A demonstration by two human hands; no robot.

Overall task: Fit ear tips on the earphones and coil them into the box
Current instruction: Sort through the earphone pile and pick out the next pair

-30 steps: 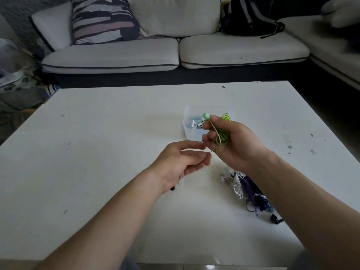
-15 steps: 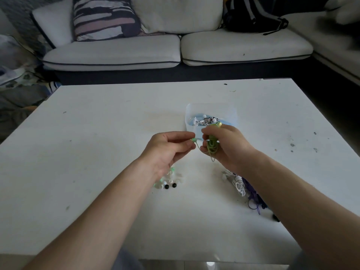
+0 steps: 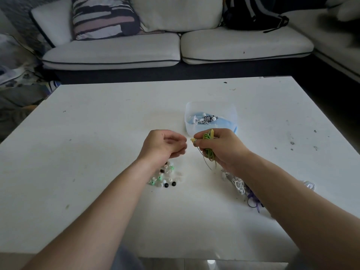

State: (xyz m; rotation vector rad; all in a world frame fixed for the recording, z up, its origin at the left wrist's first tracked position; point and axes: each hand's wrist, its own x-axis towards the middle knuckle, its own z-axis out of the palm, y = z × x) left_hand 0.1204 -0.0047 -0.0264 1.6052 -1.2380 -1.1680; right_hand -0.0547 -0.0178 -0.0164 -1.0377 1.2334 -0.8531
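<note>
I look down on a white table (image 3: 97, 133), with both of the person's bare arms reaching across it. The right hand (image 3: 224, 149) is clenched around a bundle of green earphones (image 3: 208, 152), held above the table just in front of the box. Loose loops of cord hang below the fist. One earbud (image 3: 192, 140) sticks out of the fist toward the left hand (image 3: 163, 147). That hand is just beside the earbud, a small gap between them. Its fingers curl inward with the thumb near the fingertips, and I cannot tell whether it pinches anything.

Just behind the right hand stands a clear plastic box (image 3: 231, 112) holding coiled black-and-white earphones (image 3: 207, 118). Under the left wrist lies a scatter of small ear tips (image 3: 165, 176) in white, green and black. Beneath the right forearm is a tangle of white and purple earphones (image 3: 240, 187). Beyond the table are a pale sofa (image 3: 116, 53), a striped cushion (image 3: 101, 16) and a dark backpack (image 3: 251, 14).
</note>
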